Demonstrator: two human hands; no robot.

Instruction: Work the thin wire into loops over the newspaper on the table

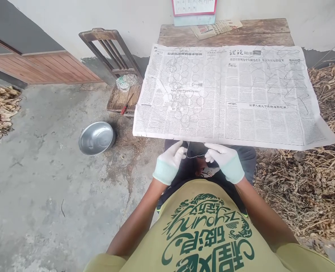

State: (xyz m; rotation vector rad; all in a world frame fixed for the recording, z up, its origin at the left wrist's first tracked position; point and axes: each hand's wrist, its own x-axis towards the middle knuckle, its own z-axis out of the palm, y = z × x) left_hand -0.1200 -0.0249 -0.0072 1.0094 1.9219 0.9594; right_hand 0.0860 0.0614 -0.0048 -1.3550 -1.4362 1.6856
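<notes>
A thin bent wire (pixel 195 156) curves between my two gloved hands, just below the table's front edge. Both gloves are white with pale green cuffs. My left hand (pixel 170 158) pinches one end of the wire, and my right hand (pixel 221 158) grips the other end. On the newspaper (pixel 249 128) in front of me lie several thin wire loops (pixel 186 120), joined in rows at the left. More loose wire pieces (pixel 286 81) spread over its right side. A small white tool or strip (pixel 164 89) rests among the loops.
The newspaper covers a wooden table (pixel 263 32) against the wall, below a calendar (pixel 194 7). At left stands a wooden chair (pixel 110 49) holding a plastic bag (pixel 126 82) and a red-handled screwdriver (pixel 124 109). A metal basin (pixel 97 138) sits on the concrete floor. Dried plants (pixel 300 192) lie at right.
</notes>
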